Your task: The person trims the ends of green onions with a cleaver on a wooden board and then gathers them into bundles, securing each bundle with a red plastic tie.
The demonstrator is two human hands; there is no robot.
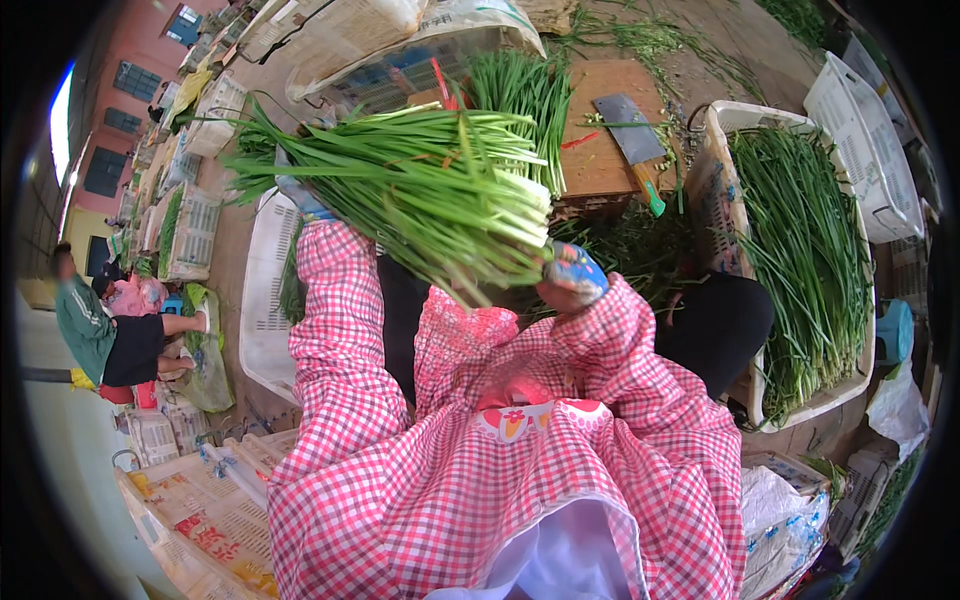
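A large bunch of green leafy stalks with pale cut ends, like garlic chives [420, 180], lies across in front of me, leaves to the left. My left hand [300, 184], in a bluish glove, holds its leafy side from below, the fingers largely hidden. My right hand [571, 277], in a blue patterned glove, is at the lower right corner of the pale ends; whether it grips any stalks cannot be told. Behind lies another green bunch [525, 90] beside a wooden board [607, 82]. On the board rests a cleaver [630, 127] with a wood-and-green handle.
A white plastic crate [739, 217] full of long green stalks stands at the right. Another white crate [259, 300] is at my left. Loose greens [630, 240] lie below the board. A seated person [90, 322] is at the far left. Red ties [581, 140] lie on the board.
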